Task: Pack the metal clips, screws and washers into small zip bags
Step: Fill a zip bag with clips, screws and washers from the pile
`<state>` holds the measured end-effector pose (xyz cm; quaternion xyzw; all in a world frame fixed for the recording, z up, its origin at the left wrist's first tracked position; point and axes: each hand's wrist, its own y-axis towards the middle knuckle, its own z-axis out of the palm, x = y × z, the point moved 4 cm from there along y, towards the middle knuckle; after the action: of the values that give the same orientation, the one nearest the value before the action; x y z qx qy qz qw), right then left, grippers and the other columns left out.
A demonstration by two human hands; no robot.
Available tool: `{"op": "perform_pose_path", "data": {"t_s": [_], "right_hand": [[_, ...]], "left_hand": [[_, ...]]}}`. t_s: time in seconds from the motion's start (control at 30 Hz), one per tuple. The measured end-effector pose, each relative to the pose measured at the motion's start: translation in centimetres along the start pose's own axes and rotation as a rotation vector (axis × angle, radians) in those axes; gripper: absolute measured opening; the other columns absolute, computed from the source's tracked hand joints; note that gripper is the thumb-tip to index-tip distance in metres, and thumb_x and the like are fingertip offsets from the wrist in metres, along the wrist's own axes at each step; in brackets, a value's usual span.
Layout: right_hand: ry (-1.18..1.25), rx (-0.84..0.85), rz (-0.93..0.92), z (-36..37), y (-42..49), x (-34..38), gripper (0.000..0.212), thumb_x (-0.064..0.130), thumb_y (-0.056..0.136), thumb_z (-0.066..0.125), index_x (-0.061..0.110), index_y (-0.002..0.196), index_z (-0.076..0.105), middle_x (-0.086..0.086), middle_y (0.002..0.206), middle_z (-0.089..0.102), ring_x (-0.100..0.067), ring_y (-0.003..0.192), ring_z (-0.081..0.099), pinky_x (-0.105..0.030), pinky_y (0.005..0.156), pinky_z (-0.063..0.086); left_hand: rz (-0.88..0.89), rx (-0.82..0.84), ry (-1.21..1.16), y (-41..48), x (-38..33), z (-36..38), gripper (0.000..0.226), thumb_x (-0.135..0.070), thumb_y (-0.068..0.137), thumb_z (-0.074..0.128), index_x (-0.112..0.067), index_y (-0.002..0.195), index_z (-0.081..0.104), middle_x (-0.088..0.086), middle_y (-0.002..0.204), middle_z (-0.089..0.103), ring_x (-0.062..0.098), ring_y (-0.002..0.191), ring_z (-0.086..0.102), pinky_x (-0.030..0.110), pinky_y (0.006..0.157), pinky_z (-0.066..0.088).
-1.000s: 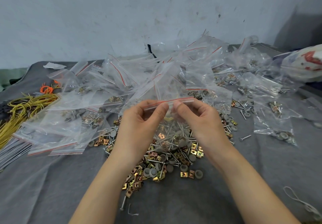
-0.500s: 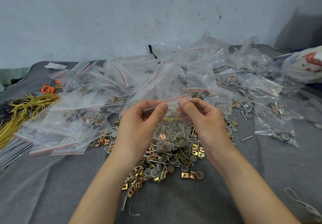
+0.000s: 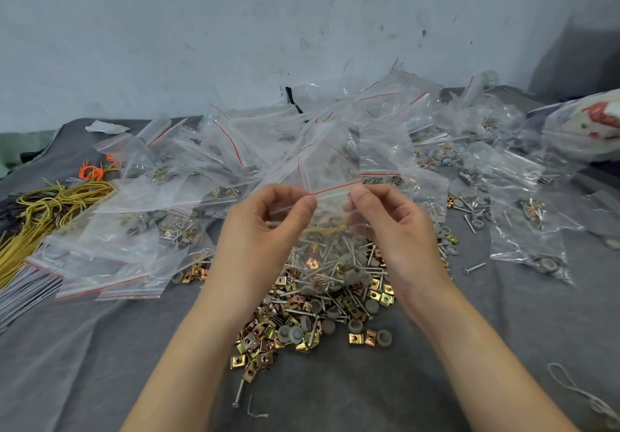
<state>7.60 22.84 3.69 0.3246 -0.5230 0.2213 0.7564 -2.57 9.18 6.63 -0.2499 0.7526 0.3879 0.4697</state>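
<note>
Zip bag (image 3: 330, 210): clear thin film, rectangular, with a red line along the zip strip. It is held upright above the loose pile, its top edge pinched at one end by the left hand (image 3: 265, 226) and at the other by the right hand (image 3: 392, 223), thumb against forefinger. Contents seen through the film: slender bright screws, round grey washers, at least one copper-toned clip, and a yellow strand, possibly a wire tie.

Loose pile (image 3: 312, 317): square brass- and copper-coloured clips, long screws and domed grey washers, spread on the grey cloth-covered bench (image 3: 100, 364).

Filled bags (image 3: 235, 149): crinkled and glossy, heaped behind and to both sides.

Yellow wires (image 3: 43, 210): bundled at far left.
</note>
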Motion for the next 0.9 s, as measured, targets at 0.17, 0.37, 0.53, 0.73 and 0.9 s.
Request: {"op": "perform_pose_path", "data": {"t_s": [0.17,0.37,0.53,0.73,0.9], "right_hand": [[-0.121,0.072,-0.085,0.9,-0.6,0.3,0.015,0.043,0.09,0.065,0.03,0.089,0.071,0.003,0.089,0.075,-0.011,0.08,0.069,-0.021,0.074,0.055],[-0.054,0.026,-0.137,1.5,-0.8,0.4,0.016,0.039,0.088,0.065,0.022,0.087,0.065,0.009,0.079,0.07,-0.005,0.076,0.067,-0.017,0.071,0.051],[-0.081,-0.025,-0.166,1.3,-0.6,0.9,0.018,0.041,0.086,0.065,0.023,0.083,0.063,0.008,0.073,0.065,-0.01,0.072,0.059,-0.02,0.068,0.05],[-0.051,-0.113,-0.192,0.8,-0.3,1.6,0.017,0.04,0.084,0.066,0.024,0.081,0.062,0.011,0.07,0.06,-0.014,0.069,0.054,-0.015,0.055,0.043],[-0.054,-0.131,-0.217,1.0,-0.4,1.9,0.018,0.04,0.084,0.065,0.021,0.082,0.063,0.008,0.069,0.059,-0.01,0.066,0.05,-0.011,0.055,0.04]], "left_hand": [[0.213,0.034,0.3,0.0,-1.9,0.1,0.006,-0.036,0.089,0.068,-0.032,0.093,0.071,-0.021,0.085,0.07,-0.008,0.085,0.065,0.007,0.076,0.047],[0.319,0.046,0.42,-0.4,-2.9,1.1,0.008,-0.037,0.092,0.064,-0.031,0.093,0.069,-0.022,0.086,0.067,-0.009,0.087,0.062,0.011,0.076,0.048],[0.301,0.056,0.39,-0.4,-2.9,1.1,0.007,-0.037,0.092,0.065,-0.032,0.092,0.069,-0.023,0.083,0.068,-0.01,0.086,0.062,0.005,0.073,0.043],[0.238,0.031,0.353,-0.3,-2.2,-0.2,0.004,-0.038,0.09,0.067,-0.035,0.091,0.07,-0.031,0.08,0.066,-0.013,0.082,0.06,0.001,0.069,0.037],[0.181,-0.023,0.347,-0.1,-1.7,-0.9,0.008,-0.045,0.086,0.069,-0.038,0.082,0.069,-0.029,0.084,0.065,-0.011,0.076,0.058,0.006,0.063,0.038]]}}
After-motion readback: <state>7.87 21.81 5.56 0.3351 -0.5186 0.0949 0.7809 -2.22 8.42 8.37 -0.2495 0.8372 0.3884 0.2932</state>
